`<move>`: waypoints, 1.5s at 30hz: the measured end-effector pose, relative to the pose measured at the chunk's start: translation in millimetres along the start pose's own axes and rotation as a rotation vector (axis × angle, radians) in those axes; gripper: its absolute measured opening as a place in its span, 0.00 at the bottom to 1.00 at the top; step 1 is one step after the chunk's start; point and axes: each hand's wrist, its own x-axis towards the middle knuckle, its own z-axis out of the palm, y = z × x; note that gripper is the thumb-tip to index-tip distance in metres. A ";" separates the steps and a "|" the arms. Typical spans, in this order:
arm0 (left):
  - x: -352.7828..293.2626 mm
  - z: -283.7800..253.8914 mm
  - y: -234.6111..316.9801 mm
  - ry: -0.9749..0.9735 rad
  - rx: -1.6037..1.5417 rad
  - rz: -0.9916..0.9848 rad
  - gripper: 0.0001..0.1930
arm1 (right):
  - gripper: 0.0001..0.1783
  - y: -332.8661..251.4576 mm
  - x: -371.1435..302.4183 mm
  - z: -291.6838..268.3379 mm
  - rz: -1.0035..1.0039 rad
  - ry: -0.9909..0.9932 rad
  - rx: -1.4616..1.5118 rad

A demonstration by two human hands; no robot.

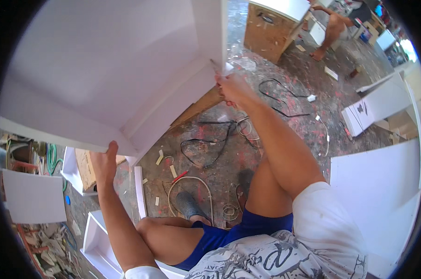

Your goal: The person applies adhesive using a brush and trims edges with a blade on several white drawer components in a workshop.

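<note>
A large white cabinet carcass (112, 51) tilts in front of me, its inside facing me. My left hand (104, 160) grips its near lower edge, thumb over the rim and fingers underneath. At the right inner corner, my right hand (235, 89) is closed round a slim tool (214, 63) whose thin tip points at the joint. Most of that tool is hidden in the fist, so its exact kind does not show. A bare wooden piece (196, 107) shows below the cabinet's lower edge.
Black cable (196, 142) and a white hose (211, 195) loop over the stained floor near my feet. White panels (378, 186) stand at right; a white drawer box (98, 237) lies left. A brown wooden box (268, 32) and another person (333, 35) are farther off.
</note>
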 end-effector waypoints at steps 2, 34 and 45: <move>-2.3 10.2 3.8 -0.021 0.114 -0.018 0.24 | 0.25 19.4 15.3 -5.4 -0.060 0.000 -0.087; -0.6 5.7 -4.7 0.088 0.046 0.066 0.16 | 0.19 3.7 -0.8 24.1 0.118 -0.114 0.137; -1.8 7.4 -1.5 0.043 0.020 0.062 0.15 | 0.17 3.4 8.2 19.4 0.131 -0.068 0.155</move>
